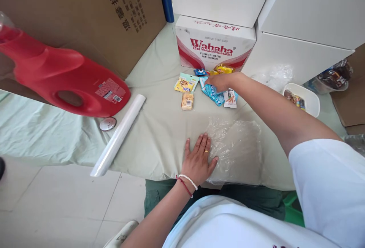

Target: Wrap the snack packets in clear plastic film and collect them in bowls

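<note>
Apparently, the right hand (219,83) bends down over the light-blue snack sachets (211,91), but its fingertips are hidden from my head camera, so I am not able to say whether it grasps one or only touches them. The left hand (197,162) holds nothing: it lies palm down, with fingers spread, on the pale green tablecloth (159,134), its thumb over the edge of the clear plastic sheet (239,151), perhaps so that this thin material lies flat. Around the right hand I see more food, gathered, I suppose, for easy reach: the white snack packet (230,99) just beside the sachets, the yellow-wrapped snack (224,69) behind them near the Wahaha water carton (215,42), and, to the left, the yellow-and-green pouch (186,83) with the square wrapped biscuit (187,101) just in front of it. Farther out, the glossy white roll (119,134) lies slantwise near the red jug (85,84), probably at the side in order to leave working room.
</note>
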`<control>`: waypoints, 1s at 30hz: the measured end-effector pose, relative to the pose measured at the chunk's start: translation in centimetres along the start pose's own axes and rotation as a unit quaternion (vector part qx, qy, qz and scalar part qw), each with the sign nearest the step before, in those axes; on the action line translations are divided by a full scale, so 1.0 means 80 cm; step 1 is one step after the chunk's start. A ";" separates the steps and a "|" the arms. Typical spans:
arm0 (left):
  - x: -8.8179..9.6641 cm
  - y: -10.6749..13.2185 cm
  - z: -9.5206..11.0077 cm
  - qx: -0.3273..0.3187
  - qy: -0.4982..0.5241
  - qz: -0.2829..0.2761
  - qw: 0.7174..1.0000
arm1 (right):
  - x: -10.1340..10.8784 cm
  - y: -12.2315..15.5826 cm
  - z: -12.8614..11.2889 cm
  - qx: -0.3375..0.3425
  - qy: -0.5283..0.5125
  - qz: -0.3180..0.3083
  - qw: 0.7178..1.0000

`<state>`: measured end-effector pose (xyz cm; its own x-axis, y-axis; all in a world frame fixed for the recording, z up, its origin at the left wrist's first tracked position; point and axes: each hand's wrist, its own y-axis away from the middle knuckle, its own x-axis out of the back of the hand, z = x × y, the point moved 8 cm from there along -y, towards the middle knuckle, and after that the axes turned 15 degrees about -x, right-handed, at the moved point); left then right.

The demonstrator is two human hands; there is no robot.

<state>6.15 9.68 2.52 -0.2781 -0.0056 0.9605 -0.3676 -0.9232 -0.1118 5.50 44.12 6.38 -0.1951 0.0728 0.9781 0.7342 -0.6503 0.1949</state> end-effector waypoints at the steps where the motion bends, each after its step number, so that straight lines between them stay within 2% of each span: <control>1: 0.000 0.000 0.000 0.000 0.001 0.001 1.000 | -0.007 -0.001 0.000 -0.001 0.012 -0.027 1.000; 3: 0.000 0.000 0.000 -0.002 -0.001 0.004 1.000 | -0.024 0.002 0.001 -0.006 0.044 -0.108 0.993; 5: 0.001 0.000 0.001 -0.005 -0.007 0.010 1.000 | -0.024 0.003 0.005 -0.028 0.052 -0.116 0.991; 13: 0.001 0.001 0.001 -0.005 -0.016 0.017 1.000 | -0.024 -0.005 0.024 -0.095 0.026 -0.061 0.993; 17: 0.000 0.001 0.001 -0.007 0.001 0.011 1.000 | -0.001 0.010 0.006 -0.064 0.065 0.058 0.994; 19: 0.000 0.001 0.001 -0.008 0.003 0.008 1.000 | 0.013 0.030 -0.011 -0.024 0.072 0.111 0.991; 21: -0.001 0.001 0.001 -0.006 0.001 0.005 1.000 | 0.024 0.056 -0.026 0.004 0.062 0.138 0.989; 24: -0.001 0.001 0.001 -0.006 -0.006 0.004 1.000 | 0.049 0.108 -0.028 -0.015 0.005 0.188 0.982; 27: -0.002 0.000 0.002 -0.009 -0.008 0.004 1.000 | 0.066 0.178 0.012 -0.109 -0.102 0.243 0.959; 30: -0.003 0.000 0.001 -0.009 -0.006 0.004 1.000 | 0.044 0.259 0.075 -0.216 -0.152 0.218 0.940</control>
<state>6.31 9.66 2.33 -0.2707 -0.0167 0.9625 -0.3819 -0.9160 -0.1233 23.91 35.47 14.32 0.3059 -0.1010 0.9467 0.3567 -0.9098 -0.2123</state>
